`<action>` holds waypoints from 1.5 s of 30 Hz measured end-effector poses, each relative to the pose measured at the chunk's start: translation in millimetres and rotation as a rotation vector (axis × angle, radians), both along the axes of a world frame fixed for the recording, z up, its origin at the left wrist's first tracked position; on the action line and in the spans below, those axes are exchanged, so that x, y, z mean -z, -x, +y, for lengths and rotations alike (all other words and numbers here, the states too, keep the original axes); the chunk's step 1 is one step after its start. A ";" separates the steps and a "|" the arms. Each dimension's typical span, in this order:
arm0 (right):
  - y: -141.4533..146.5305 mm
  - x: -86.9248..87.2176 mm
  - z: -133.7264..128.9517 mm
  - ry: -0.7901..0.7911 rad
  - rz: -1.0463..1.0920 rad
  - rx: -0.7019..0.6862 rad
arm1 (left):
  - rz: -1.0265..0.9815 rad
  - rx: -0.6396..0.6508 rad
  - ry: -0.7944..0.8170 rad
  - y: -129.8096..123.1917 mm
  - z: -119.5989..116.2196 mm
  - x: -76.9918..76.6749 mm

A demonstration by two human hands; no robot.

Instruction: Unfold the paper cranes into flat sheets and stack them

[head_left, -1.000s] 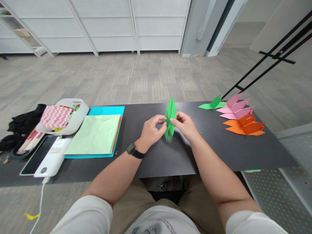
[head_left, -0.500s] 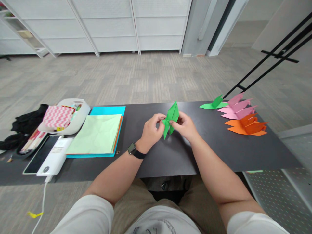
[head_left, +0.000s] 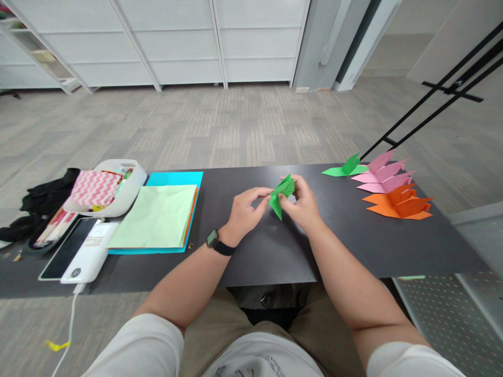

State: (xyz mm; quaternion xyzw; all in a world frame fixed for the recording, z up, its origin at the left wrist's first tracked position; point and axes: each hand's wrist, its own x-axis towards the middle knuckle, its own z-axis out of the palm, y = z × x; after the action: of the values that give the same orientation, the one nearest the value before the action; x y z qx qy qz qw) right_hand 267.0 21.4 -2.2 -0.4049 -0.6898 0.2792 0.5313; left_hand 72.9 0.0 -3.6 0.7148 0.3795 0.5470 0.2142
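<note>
A folded green paper figure [head_left: 282, 193] is held up over the middle of the dark table [head_left: 251, 256]. My right hand [head_left: 302, 203] grips its right side between thumb and fingers. From the left, my left hand [head_left: 247, 209] pinches the tip at the figure's left edge. Folded figures stand at the table's right: a green one [head_left: 348, 167], pink ones [head_left: 383, 173] and orange ones [head_left: 401, 204]. On the left lies a stack of paper with a light green sheet [head_left: 155, 214] on top and blue paper [head_left: 194, 178] beneath.
Left of the paper stack are a white basket [head_left: 135, 180] with a pink zigzag item [head_left: 95, 187], a white power bank [head_left: 88, 254] with a cable, a phone [head_left: 66, 251], and black cloth [head_left: 47, 191]. A black metal frame [head_left: 428, 102] rises beyond the right back corner.
The green figure has turned in my fingers, its upper tip now leaning right and lower. My left fingers have shifted slightly right, and my right fingers have moved round its edge.
</note>
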 end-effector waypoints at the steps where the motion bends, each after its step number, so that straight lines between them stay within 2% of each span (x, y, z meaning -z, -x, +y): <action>1: -1.8 -2.9 -0.2 -0.047 -0.019 -0.010 | 0.015 0.010 -0.045 0.3 -0.3 -2.0; 6: -10.5 -16.6 -1.2 -0.289 -0.098 -0.072 | 0.043 0.064 -0.203 0.6 -0.6 -8.1; 12: -12.3 -17.5 -1.0 -0.342 -0.189 -0.096 | 0.041 0.058 -0.258 1.5 0.8 -6.9; 21: -11.8 -17.8 -2.3 -0.404 -0.192 -0.093 | 0.023 0.055 -0.225 0.2 -2.1 -9.7; 29: -9.9 -13.5 -2.7 -0.401 -0.209 -0.065 | 0.004 0.011 -0.104 2.9 1.8 -6.4; 34: -11.0 -12.0 -2.3 -0.381 -0.197 -0.029 | -0.001 0.035 -0.118 3.7 2.3 -7.7; 37: -12.0 -12.3 -2.6 -0.333 -0.177 -0.072 | -0.005 0.065 -0.125 4.3 2.0 -9.7; 40: -12.4 -12.3 -2.0 -0.300 -0.145 -0.132 | -0.023 0.121 -0.065 5.0 2.3 -9.4; 45: -12.4 -14.9 -0.3 -0.264 -0.140 -0.188 | -0.092 0.175 0.030 5.1 5.7 0.0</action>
State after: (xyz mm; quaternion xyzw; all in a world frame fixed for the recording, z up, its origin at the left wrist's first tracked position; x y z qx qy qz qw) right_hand 279.4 21.2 12.7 -0.2837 -0.7907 0.2057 0.5020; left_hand 67.8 5.7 -3.6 0.7161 0.3135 0.5526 0.2891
